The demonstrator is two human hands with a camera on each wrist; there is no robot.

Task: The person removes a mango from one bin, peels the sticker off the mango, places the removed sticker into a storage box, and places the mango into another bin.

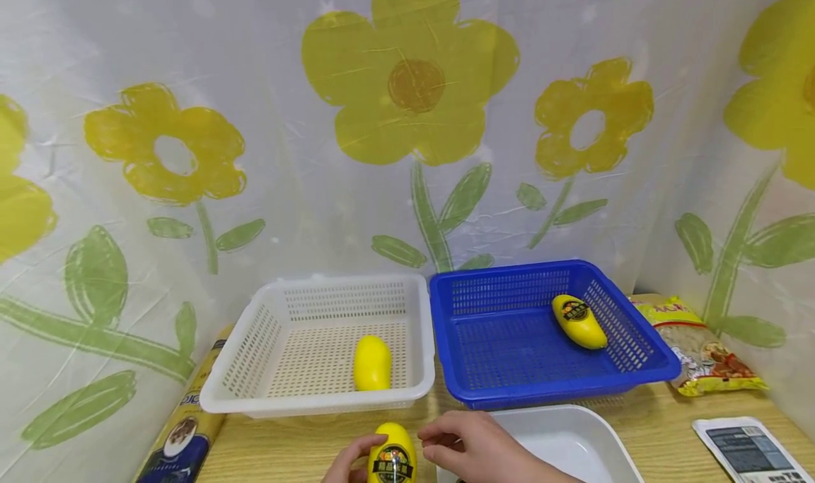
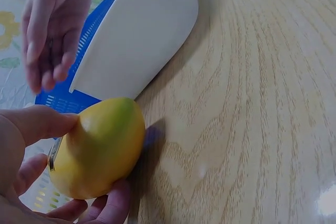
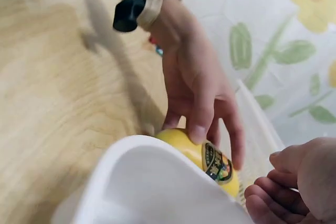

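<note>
My left hand (image 1: 349,460) grips a yellow mango (image 1: 392,449) with a black label, low in the head view, in front of the white basket (image 1: 312,404). In the left wrist view the thumb and fingers curl around this mango (image 2: 107,145), whose skin has a greenish streak. Just right of it is my right hand (image 1: 477,449), its fingers loosely bent and nothing visible between them. The right wrist view shows a gap between the right hand (image 3: 310,182) and the labelled mango. One mango (image 1: 372,363) lies in the white basket and another (image 1: 579,322) in the blue basket (image 1: 567,391).
A white tray (image 1: 573,437) sits below the blue basket, partly behind my right forearm. Brown-and-blue packaging (image 1: 185,433) lies at the left. To the right are a clear food bag (image 1: 703,352) and a flat grey packet (image 1: 751,449). A flower-printed curtain (image 1: 286,207) hangs behind.
</note>
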